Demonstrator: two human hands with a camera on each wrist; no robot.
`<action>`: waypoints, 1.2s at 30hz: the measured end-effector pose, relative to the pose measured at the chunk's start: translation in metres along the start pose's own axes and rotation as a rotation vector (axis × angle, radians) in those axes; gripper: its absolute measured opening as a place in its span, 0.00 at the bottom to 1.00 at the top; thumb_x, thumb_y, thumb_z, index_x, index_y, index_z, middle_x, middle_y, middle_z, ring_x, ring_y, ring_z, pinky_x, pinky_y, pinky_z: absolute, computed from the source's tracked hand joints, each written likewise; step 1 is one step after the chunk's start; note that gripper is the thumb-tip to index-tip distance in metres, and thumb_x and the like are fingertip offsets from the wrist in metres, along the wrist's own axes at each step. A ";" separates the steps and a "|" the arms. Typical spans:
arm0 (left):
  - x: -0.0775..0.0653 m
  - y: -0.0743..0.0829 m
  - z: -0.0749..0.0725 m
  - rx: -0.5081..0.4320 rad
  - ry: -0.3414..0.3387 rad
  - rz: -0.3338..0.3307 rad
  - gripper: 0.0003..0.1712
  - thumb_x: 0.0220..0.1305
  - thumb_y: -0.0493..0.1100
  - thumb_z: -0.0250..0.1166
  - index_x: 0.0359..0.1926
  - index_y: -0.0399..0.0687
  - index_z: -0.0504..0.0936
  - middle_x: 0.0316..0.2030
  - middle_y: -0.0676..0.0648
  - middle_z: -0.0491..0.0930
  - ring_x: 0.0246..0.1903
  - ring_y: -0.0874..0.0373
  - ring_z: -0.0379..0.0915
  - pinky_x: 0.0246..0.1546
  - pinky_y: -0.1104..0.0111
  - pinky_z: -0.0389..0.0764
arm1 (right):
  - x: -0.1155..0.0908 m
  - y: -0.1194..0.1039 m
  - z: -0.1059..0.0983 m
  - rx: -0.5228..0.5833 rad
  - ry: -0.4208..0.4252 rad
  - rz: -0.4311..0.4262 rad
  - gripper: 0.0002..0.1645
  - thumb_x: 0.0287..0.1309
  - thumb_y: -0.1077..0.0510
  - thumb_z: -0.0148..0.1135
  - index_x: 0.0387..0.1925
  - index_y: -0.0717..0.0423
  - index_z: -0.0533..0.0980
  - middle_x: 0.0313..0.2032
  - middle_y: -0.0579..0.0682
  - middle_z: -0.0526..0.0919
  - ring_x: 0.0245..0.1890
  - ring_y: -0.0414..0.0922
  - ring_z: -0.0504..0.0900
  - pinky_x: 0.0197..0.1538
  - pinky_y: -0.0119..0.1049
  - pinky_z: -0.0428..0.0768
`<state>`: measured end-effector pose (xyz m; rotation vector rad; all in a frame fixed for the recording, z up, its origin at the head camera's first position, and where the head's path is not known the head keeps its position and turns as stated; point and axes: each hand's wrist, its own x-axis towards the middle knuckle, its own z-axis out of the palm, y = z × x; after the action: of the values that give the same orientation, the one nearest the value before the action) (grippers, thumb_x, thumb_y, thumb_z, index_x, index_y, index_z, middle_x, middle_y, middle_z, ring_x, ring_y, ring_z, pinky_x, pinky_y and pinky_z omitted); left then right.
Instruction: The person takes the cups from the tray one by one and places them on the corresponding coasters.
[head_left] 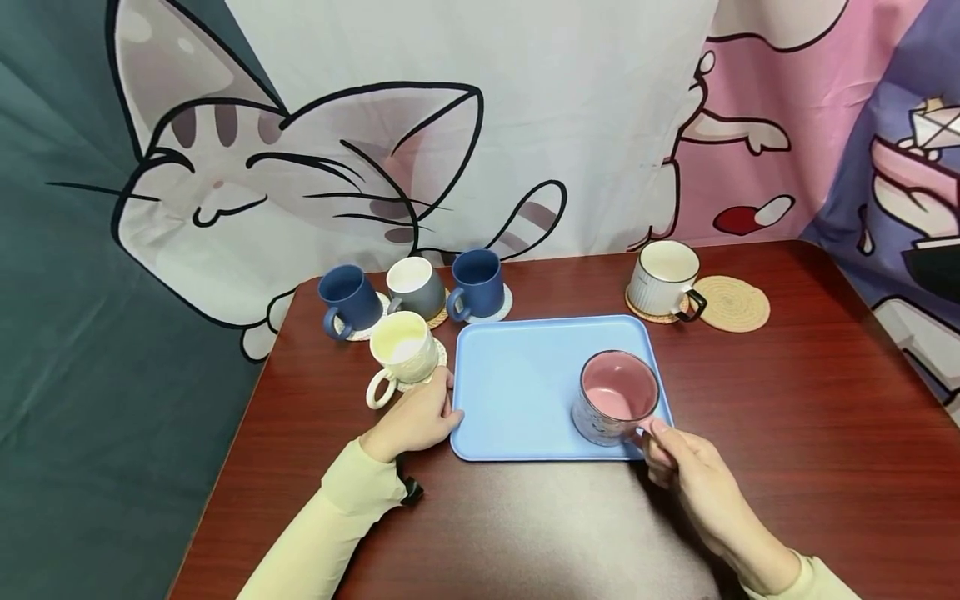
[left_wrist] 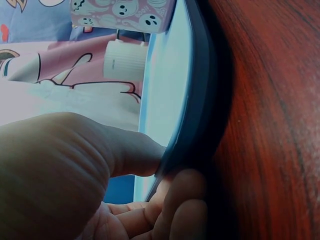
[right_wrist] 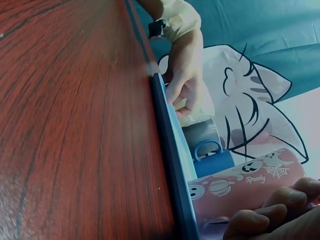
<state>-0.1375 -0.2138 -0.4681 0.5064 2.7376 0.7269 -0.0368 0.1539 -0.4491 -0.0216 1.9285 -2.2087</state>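
Observation:
A pink mug [head_left: 617, 398] with white ghost and pumpkin drawings is over the right part of the light blue tray [head_left: 517, 392]. My right hand [head_left: 693, 475] grips the mug's handle, close to the tray's front right corner. At the tray's left edge, my left hand [head_left: 416, 417] pinches the rim, thumb on top and fingers underneath, as the left wrist view shows. A pale yellow mug [head_left: 405, 350] stands on a coaster just behind the left hand, its handle toward the front left.
Behind the tray's left side stand a dark blue mug [head_left: 349, 300], a grey mug [head_left: 417, 292] and another blue mug [head_left: 477, 283], each on a coaster. A white ribbed mug [head_left: 663, 279] with a black handle sits at the back right, beside a bare woven coaster [head_left: 731, 304].

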 end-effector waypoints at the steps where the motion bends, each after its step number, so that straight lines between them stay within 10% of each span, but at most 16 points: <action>1: 0.000 0.000 0.000 -0.004 -0.002 -0.001 0.22 0.65 0.43 0.70 0.52 0.42 0.69 0.23 0.57 0.72 0.21 0.66 0.67 0.28 0.72 0.69 | 0.000 0.000 -0.001 0.009 -0.006 -0.004 0.32 0.84 0.52 0.39 0.20 0.61 0.50 0.21 0.56 0.49 0.23 0.54 0.47 0.25 0.46 0.53; 18: 0.002 -0.001 0.001 -0.004 0.003 0.008 0.23 0.65 0.43 0.70 0.52 0.41 0.68 0.23 0.57 0.72 0.22 0.66 0.67 0.29 0.71 0.69 | 0.005 -0.009 -0.020 0.003 -0.035 -0.076 0.30 0.84 0.55 0.35 0.20 0.59 0.51 0.21 0.55 0.50 0.22 0.54 0.47 0.24 0.46 0.52; 36: 0.002 -0.002 0.002 0.003 -0.007 0.008 0.23 0.65 0.43 0.70 0.52 0.41 0.68 0.23 0.56 0.72 0.21 0.65 0.67 0.28 0.72 0.69 | 0.013 -0.023 -0.099 0.171 0.096 -0.119 0.24 0.83 0.57 0.41 0.24 0.56 0.67 0.23 0.52 0.53 0.24 0.50 0.48 0.28 0.45 0.47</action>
<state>-0.1394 -0.2142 -0.4712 0.5205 2.7316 0.7216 -0.0678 0.2512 -0.4424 -0.0038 1.8222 -2.4883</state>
